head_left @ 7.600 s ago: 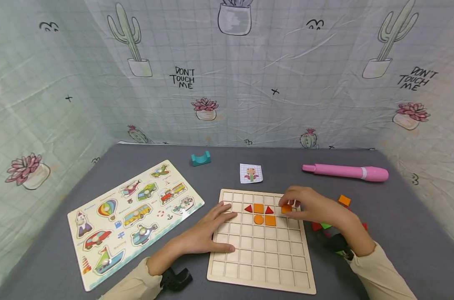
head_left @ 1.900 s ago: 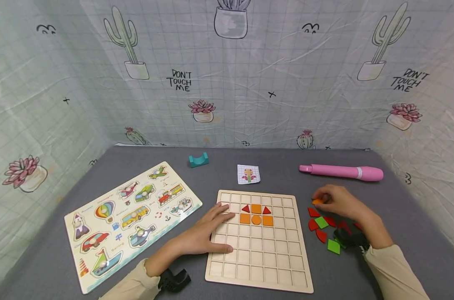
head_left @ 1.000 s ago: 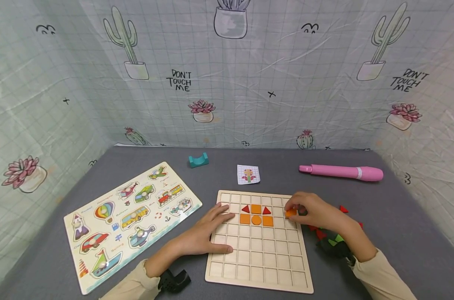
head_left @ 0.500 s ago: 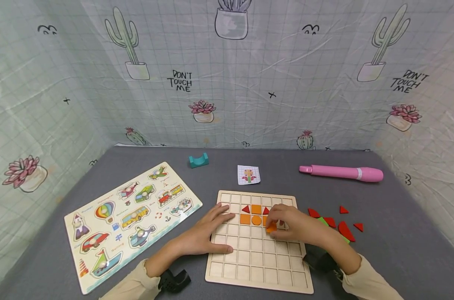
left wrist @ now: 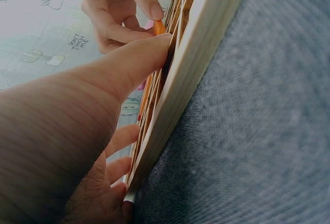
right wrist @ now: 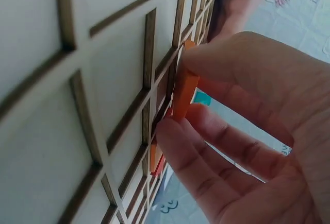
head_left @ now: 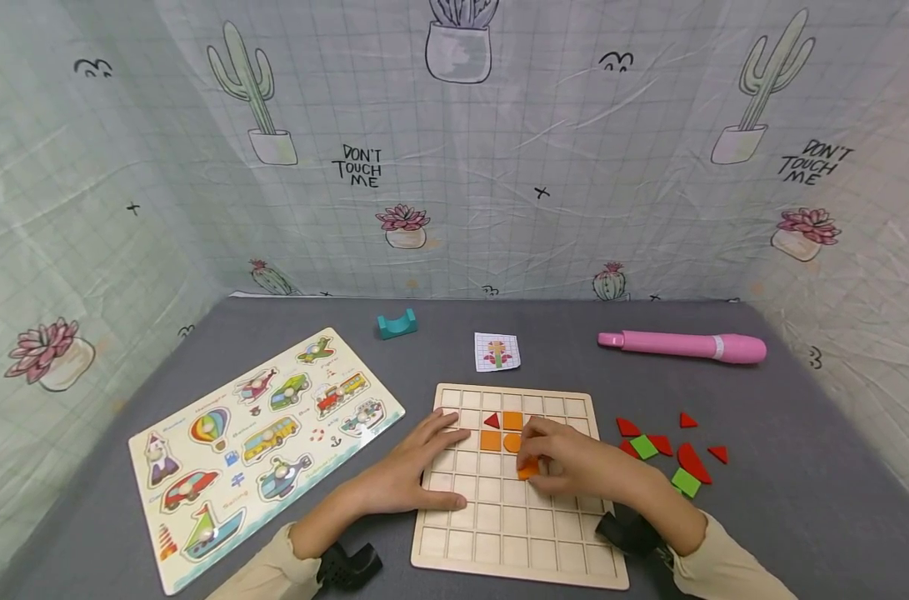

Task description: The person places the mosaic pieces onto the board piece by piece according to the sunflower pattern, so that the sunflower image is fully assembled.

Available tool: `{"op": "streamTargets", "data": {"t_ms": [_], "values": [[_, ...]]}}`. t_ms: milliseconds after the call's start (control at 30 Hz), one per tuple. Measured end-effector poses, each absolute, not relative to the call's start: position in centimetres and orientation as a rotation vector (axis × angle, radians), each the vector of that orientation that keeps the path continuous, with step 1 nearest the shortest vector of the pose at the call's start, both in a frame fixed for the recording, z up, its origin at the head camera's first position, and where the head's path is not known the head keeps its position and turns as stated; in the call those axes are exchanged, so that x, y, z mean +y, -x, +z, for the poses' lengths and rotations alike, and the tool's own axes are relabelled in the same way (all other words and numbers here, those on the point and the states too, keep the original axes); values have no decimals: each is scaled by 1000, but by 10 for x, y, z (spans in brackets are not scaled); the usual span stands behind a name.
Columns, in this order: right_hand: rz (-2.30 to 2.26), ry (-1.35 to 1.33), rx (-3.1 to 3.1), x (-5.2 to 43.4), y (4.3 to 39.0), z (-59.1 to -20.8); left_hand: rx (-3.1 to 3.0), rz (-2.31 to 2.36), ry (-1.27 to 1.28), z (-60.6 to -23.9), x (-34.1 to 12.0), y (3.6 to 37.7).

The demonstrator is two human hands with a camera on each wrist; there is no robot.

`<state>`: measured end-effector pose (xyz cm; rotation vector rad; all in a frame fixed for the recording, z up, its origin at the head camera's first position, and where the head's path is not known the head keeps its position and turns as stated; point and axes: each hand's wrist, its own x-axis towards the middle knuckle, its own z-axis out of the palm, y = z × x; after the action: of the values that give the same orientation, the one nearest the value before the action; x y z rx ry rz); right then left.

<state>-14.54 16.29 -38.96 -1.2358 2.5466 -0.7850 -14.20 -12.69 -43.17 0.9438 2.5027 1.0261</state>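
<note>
My right hand (head_left: 577,462) pinches an orange tile (head_left: 528,470) between thumb and fingers, over the wooden grid board (head_left: 491,521), just below the orange circle (head_left: 511,442). In the right wrist view the pinched tile (right wrist: 184,92) stands tilted on edge close to the grid. My left hand (head_left: 403,477) rests with spread fingers on the board's left side. Orange squares lie above the circle (head_left: 512,420) and to its left (head_left: 490,440); a red triangle (head_left: 492,421) sits at upper left. The right hand hides tiles right of the circle.
Loose red pieces (head_left: 690,460) and green squares (head_left: 644,447) lie right of the board. Behind it is a small pattern card (head_left: 496,352). A vehicle puzzle (head_left: 262,450) lies left, a teal block (head_left: 397,324) at the back, a pink pen-like object (head_left: 682,344) back right.
An orange square was added left of the circle. Since then my right hand picked another orange tile from the right and carried it left over the board. My left hand stayed put.
</note>
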Motion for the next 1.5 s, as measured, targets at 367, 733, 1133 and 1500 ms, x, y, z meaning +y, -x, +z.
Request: {"op": "streamTargets", "data": {"t_ms": [367, 733, 1133, 1500], "values": [[-705, 1299, 2619, 157, 141, -393, 2494, 1030, -935, -431, -127, 142], [-737, 1264, 2639, 153, 141, -394, 2495, 1035, -948, -430, -127, 142], [-738, 1192, 2642, 151, 143, -394, 2489, 1036, -938, -430, -127, 143], [-714, 1275, 2632, 155, 142, -390, 2498, 1027, -939, -430, -127, 143]]}}
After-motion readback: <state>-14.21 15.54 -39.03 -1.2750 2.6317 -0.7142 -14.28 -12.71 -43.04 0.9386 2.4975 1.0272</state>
